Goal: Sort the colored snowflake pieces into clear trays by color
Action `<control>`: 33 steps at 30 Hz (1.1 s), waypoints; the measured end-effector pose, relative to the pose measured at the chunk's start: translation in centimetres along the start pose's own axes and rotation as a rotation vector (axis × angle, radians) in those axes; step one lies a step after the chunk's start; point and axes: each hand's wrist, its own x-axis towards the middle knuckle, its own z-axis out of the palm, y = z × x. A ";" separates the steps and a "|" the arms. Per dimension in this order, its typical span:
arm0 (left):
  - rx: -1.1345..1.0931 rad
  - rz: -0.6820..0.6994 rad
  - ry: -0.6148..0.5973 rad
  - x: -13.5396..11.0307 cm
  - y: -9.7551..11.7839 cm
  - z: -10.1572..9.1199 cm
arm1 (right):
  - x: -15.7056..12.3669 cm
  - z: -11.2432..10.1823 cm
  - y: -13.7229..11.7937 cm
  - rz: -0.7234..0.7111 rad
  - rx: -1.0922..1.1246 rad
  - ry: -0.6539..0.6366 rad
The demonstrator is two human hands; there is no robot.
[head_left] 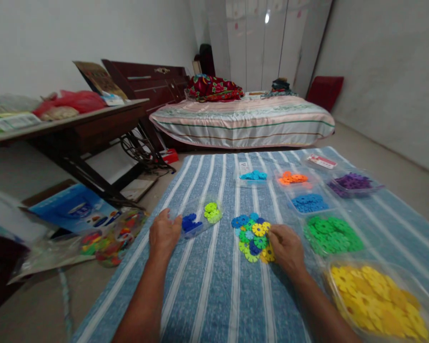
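A flat cluster of joined plastic snowflake discs (252, 233) in blue, green and yellow lies on the blue striped cloth (207, 281). My right hand (287, 247) rests at the cluster's right edge, fingers curled against the yellow and green discs. My left hand (163, 233) lies on the cloth, its fingers closed on the edge of a clear tray (199, 216) that holds dark blue and lime discs.
Clear trays of sorted discs stand to the right: yellow (375, 297), green (331, 233), blue (309, 202), purple (352, 183), orange (292, 178), cyan (253, 176). A bag of mixed discs (110, 238) lies on the floor at left. A table and a bed stand behind.
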 end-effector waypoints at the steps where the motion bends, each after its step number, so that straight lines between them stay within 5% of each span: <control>1: -0.012 0.049 0.088 -0.6 0.5 -0.2 | 0.0 0.0 0.0 -0.002 -0.002 0.004; 4: -0.122 0.258 0.295 -3.4 2.8 -0.6 | 0.1 0.1 0.1 -0.005 -0.008 0.004; 6: -0.237 0.403 0.270 -5.8 5.1 -0.2 | 0.1 0.1 0.1 -0.004 -0.011 -0.001; 11: -0.283 0.626 -0.272 -11.0 11.0 2.5 | 0.0 0.2 0.1 0.011 0.013 0.004; 15: -0.043 0.574 -0.495 -12.1 13.8 3.8 | 0.0 0.3 0.1 0.025 0.040 0.017; 21: 0.126 0.558 -0.575 -11.8 14.9 4.6 | 0.3 0.3 -0.1 0.032 0.027 0.016; 33: 0.083 0.627 -0.524 -11.3 14.6 5.4 | 0.8 0.1 -0.6 0.028 -0.033 0.011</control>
